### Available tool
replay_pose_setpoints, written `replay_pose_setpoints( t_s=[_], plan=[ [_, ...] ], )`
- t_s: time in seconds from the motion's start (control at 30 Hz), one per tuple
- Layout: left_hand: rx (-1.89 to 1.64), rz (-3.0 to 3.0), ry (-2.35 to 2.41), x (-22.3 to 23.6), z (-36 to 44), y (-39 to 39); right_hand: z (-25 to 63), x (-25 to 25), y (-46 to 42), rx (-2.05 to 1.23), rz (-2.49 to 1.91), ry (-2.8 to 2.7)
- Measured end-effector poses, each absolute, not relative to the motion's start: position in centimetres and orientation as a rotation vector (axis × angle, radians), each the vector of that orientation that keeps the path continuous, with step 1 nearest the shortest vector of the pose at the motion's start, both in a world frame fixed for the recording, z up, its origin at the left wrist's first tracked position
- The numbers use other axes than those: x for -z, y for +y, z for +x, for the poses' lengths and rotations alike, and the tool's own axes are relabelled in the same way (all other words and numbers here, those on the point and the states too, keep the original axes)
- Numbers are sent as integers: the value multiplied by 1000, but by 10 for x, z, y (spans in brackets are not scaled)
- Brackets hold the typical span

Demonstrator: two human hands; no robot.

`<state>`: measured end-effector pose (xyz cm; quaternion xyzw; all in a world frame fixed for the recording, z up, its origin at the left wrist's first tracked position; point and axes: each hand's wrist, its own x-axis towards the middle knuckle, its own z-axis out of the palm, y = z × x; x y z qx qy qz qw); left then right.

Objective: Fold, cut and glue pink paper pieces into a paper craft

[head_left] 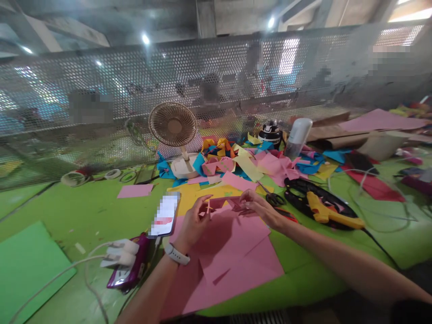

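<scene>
Over a stack of pink paper sheets, my left hand, with a white watch band on its wrist, has its fingers curled in a pinch on a small piece of pink paper. My right hand is closed at the fingertips on a folded pink paper, partly hidden by the fingers. A loose pink scrap rests on the sheets. Left of my left hand lies a lit phone. Scissors sit just beyond my right hand.
A yellow glue gun lies on a black tray at right. Behind are a small fan, heaped paper pieces, a black bottle and a perforated metal screen. Plugs and cables fill a purple power strip at left.
</scene>
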<state>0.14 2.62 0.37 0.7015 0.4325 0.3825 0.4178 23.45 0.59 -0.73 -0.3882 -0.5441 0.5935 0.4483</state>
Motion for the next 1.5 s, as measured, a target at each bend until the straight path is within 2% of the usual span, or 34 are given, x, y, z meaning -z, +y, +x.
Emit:
replay_pose_setpoints(
  t_s=[0.27,0.37,0.57,0.87,1.1,1.27,1.5],
  plan=[
    [-909,1334,1046,-15,-5,30,233,12,6,-1285,-848,-1554],
    [-825,1415,986,-19,-5,30,234,10,1,-1189,-833,-1698],
    [-950,1530,980,-15,-9,35,234,3,-4,-956,-815,-1918],
    [-1108,1522,970,-8,-14,45,232,-1,-6,-951,-739,-2042],
    [-1127,1266,808,-13,-12,38,227,9,-6,-1215,-861,-1856],
    [-963,1204,618,-16,-7,31,214,12,0,-1557,-998,-1582],
    [-753,1310,585,-14,-7,24,186,-9,-3,-1954,-873,-1265]
  ],
)
